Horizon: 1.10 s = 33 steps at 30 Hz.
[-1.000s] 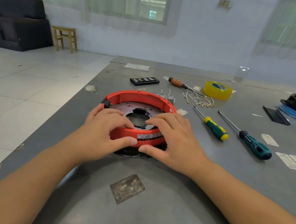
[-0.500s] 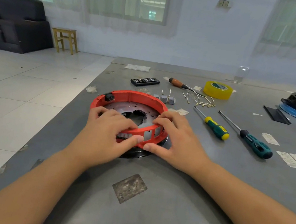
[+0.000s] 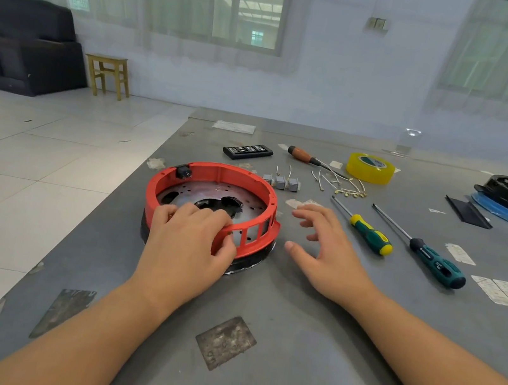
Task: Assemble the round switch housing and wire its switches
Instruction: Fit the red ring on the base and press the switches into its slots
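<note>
Close up, a person's left hand (image 3: 188, 242) grips the near rim of a red round switch housing (image 3: 215, 173) on a grey table (image 3: 288, 347)

Fingers curl over the rim and the thumb presses its outer wall, hiding that section. The right hand (image 3: 326, 253) hovers just beside the housing, fingers spread and holding nothing. A black switch (image 3: 183, 171) sits in the far wall. Small grey switches (image 3: 281, 182), loose wires (image 3: 340, 182) and two screwdrivers (image 3: 369, 232) lie beyond; the black part under the housing is mostly hidden
</note>
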Each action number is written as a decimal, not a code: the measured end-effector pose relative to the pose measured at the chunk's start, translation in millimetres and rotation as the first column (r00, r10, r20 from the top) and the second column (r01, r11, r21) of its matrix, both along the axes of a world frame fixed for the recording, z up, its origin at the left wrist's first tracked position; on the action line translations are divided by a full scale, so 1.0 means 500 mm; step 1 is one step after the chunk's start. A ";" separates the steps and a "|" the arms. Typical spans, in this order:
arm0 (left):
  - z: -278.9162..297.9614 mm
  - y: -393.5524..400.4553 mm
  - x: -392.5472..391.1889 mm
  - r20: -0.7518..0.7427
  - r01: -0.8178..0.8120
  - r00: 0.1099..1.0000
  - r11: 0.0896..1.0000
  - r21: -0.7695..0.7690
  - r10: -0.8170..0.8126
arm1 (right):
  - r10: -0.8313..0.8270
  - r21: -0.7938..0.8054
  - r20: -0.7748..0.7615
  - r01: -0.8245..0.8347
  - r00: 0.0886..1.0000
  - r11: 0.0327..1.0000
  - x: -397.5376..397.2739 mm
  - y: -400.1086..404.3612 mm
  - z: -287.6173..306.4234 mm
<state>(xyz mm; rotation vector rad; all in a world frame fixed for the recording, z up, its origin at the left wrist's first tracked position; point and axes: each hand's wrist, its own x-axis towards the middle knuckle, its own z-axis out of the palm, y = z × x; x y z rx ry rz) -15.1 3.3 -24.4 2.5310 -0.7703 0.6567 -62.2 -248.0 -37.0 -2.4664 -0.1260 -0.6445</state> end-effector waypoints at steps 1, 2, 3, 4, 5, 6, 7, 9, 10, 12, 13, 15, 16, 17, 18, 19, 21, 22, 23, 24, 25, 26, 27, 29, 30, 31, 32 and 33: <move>-0.002 0.001 0.004 0.003 -0.002 1.000 1.000 -0.002 0.002 | -0.030 -0.008 -0.047 0.029 0.998 1.000 0.006 -0.007 -0.004; -0.003 0.000 0.008 0.010 -0.007 1.000 1.000 -0.009 0.008 | -0.060 -0.025 -0.096 0.058 0.994 0.998 0.015 -0.013 -0.008; -0.005 -0.001 0.010 0.019 -0.018 1.000 1.000 -0.019 0.018 | -0.093 -0.049 -0.144 0.087 0.985 0.995 0.026 -0.019 -0.010; -0.008 -0.001 0.014 0.026 -0.028 0.999 0.999 -0.032 0.029 | -0.130 -0.073 -0.187 0.118 0.974 0.990 0.038 -0.023 -0.011; -0.011 -0.002 0.017 0.035 -0.034 0.999 0.998 -0.044 0.035 | -0.164 -0.092 -0.217 0.148 0.962 0.985 0.050 -0.026 -0.010; -0.014 -0.003 0.021 0.043 -0.035 0.998 0.998 -0.052 0.037 | -0.192 -0.105 -0.233 0.171 0.953 0.980 0.063 -0.027 -0.009; -0.016 -0.004 0.025 0.049 -0.034 0.998 0.998 -0.054 0.037 | -0.213 -0.120 -0.242 0.189 0.947 0.975 0.077 -0.029 -0.009; -0.019 -0.007 0.032 0.056 -0.035 0.998 0.998 -0.061 0.039 | -0.246 -0.150 -0.244 0.214 0.938 0.965 0.106 -0.031 -0.008; -0.021 -0.008 0.034 0.062 -0.036 0.997 0.997 -0.066 0.040 | -0.261 -0.160 -0.243 0.226 0.934 0.961 0.124 -0.031 -0.007; -0.025 -0.010 0.036 0.085 -0.035 0.996 0.997 -0.075 0.042 | -0.292 -0.160 -0.252 0.258 0.923 0.953 0.163 -0.032 -0.002; -0.029 -0.010 0.037 0.102 -0.034 0.994 0.996 -0.081 0.042 | -0.307 -0.152 -0.259 0.276 0.916 0.949 0.184 -0.032 0.000; -0.034 -0.012 0.038 0.134 -0.040 0.990 0.995 -0.092 0.052 | -0.342 -0.139 -0.262 0.315 0.902 0.939 0.225 -0.036 0.004; -0.038 -0.013 0.039 0.147 -0.047 0.987 0.994 -0.099 0.061 | -0.358 -0.128 -0.258 0.335 0.897 0.933 0.243 -0.040 0.005; -0.041 -0.014 0.040 0.160 -0.055 0.984 0.992 -0.109 0.072 | -0.371 -0.116 -0.252 0.353 0.894 0.928 0.260 -0.043 0.006; -0.042 -0.016 0.041 0.172 -0.061 0.982 0.991 -0.121 0.081 | -0.383 -0.116 -0.246 0.365 0.890 0.924 0.276 -0.047 0.008; -0.044 -0.018 0.041 0.181 -0.065 0.980 0.989 -0.130 0.088 | -0.389 -0.136 -0.245 0.366 0.888 0.921 0.290 -0.052 0.009; -0.046 -0.019 0.043 0.190 -0.068 0.977 0.988 -0.137 0.093 | -0.393 -0.238 -0.254 0.337 0.883 0.911 0.315 -0.063 0.009; -0.048 -0.019 0.044 0.192 -0.069 0.977 0.988 -0.138 0.095 | -0.393 -0.295 -0.266 0.314 0.880 0.903 0.326 -0.068 0.008; -0.049 -0.019 0.046 0.192 -0.069 0.977 0.988 -0.136 0.094 | -0.392 -0.335 -0.277 0.294 0.877 0.895 0.334 -0.072 0.006; -0.049 -0.019 0.046 0.191 -0.068 0.977 0.989 -0.132 0.093 | -0.393 -0.354 -0.283 0.286 0.875 0.890 0.340 -0.075 0.005; -0.050 -0.019 0.047 0.191 -0.067 0.977 0.989 -0.131 0.092 | -0.396 -0.360 -0.281 0.287 0.874 0.888 0.343 -0.076 0.002; -0.050 -0.018 0.047 0.189 -0.066 0.978 0.989 -0.130 0.090 | -0.400 -0.355 -0.271 0.295 0.876 0.887 0.346 -0.077 -0.001; -0.051 -0.018 0.048 0.189 -0.064 0.978 0.990 -0.128 0.088 | -0.405 -0.342 -0.255 0.310 0.878 0.887 0.346 -0.078 -0.003; -0.051 -0.019 0.048 0.192 -0.064 0.978 0.990 -0.125 0.088 | -0.420 -0.304 -0.216 0.348 0.882 0.887 0.342 -0.079 -0.007; -0.050 -0.019 0.048 0.193 -0.065 0.977 0.990 -0.124 0.089 | -0.426 -0.283 -0.200 0.364 0.882 0.887 0.340 -0.078 -0.007; -0.050 -0.019 0.047 0.195 -0.066 0.977 0.990 -0.122 0.089 | -0.430 -0.264 -0.191 0.376 0.882 0.888 0.335 -0.077 -0.007; -0.049 -0.018 0.047 0.197 -0.065 0.976 0.990 -0.121 0.089 | -0.429 -0.249 -0.189 0.380 0.883 0.891 0.331 -0.075 -0.006; -0.049 -0.017 0.046 0.198 -0.064 0.976 0.991 -0.120 0.087 | -0.428 -0.237 -0.189 0.381 0.884 0.893 0.326 -0.073 -0.005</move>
